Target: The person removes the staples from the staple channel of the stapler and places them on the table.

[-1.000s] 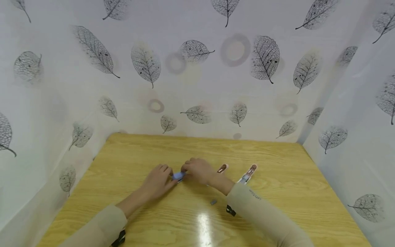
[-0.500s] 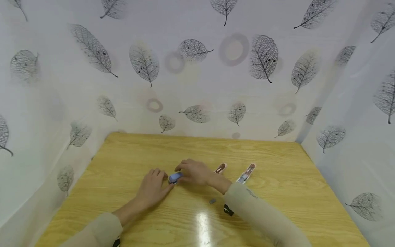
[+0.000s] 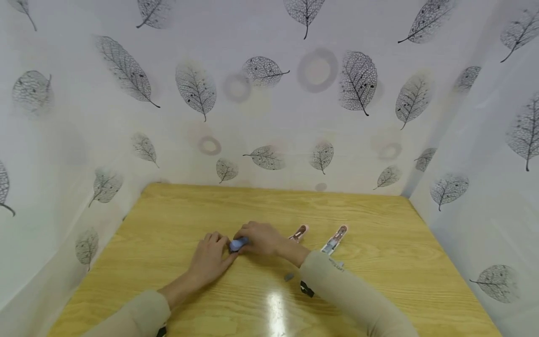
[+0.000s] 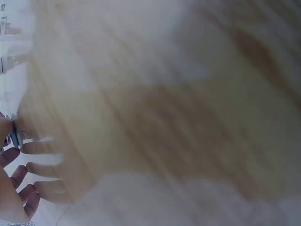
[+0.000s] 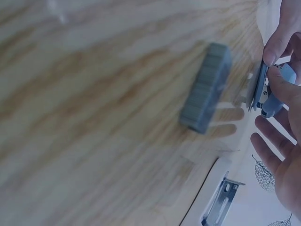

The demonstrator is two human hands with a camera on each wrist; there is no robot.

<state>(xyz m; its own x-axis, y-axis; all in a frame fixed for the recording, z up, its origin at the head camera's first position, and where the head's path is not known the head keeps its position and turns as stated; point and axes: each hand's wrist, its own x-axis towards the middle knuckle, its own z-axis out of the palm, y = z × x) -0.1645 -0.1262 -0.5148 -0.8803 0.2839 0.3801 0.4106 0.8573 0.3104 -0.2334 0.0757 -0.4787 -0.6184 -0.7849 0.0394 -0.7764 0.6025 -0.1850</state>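
Observation:
A small blue stapler (image 3: 238,244) lies low over the wooden table between my two hands, its metal parts showing beside the blue cover (image 5: 272,104) in the right wrist view. My left hand (image 3: 206,260) holds its left end, with the thumb near the lower edge and the fingers at the far side. At the other end, my right hand (image 3: 261,238) grips the blue cover between thumb and forefinger, while its other fingers (image 5: 268,153) extend loosely. A grey strip of staples (image 5: 207,87) rests on the table, nearer my body than the stapler.
Two slim pale items with brown and metallic insets, a left one (image 3: 298,232) and a right one (image 3: 334,239), lie beyond my right forearm. The table (image 3: 202,201) meets leaf-patterned sheeting (image 3: 269,121) at the back and sides.
The stapler has shifted slightly left and turned. My left hand has moved left with it; my right fingers, spread around the stapler half a second ago, have closed in on it.

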